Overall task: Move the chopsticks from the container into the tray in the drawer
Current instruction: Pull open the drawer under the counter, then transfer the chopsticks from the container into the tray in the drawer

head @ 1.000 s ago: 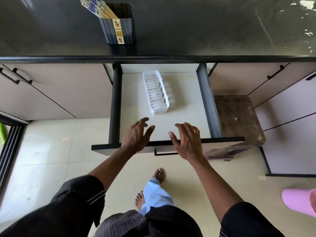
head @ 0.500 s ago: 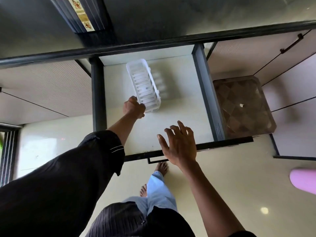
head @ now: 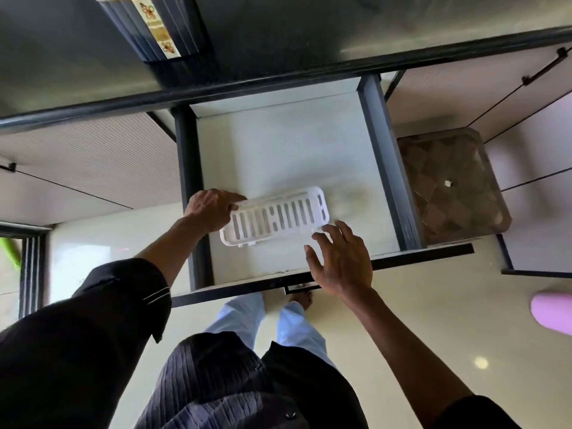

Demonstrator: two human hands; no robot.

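A white slotted tray (head: 275, 216) lies crosswise near the front of the open drawer (head: 278, 144). My left hand (head: 212, 209) grips the tray's left end. My right hand (head: 340, 261) hovers open over the drawer's front edge, its fingertips close to the tray's right end. The dark ribbed container (head: 154, 26) stands on the black countertop (head: 309, 35) at the upper left; only its lower part is in view and the chopsticks are cut off by the frame's top edge.
A brown patterned stool (head: 448, 187) sits right of the drawer. Closed cabinet fronts (head: 93, 162) flank the drawer on both sides. A pink object (head: 554, 311) lies on the floor at the right edge. My feet (head: 301, 297) are below the drawer front.
My left hand reached into the drawer, took hold of the tray, and pulled it forward while turning it from lengthwise to crosswise. My right hand rose off the drawer front toward the tray.
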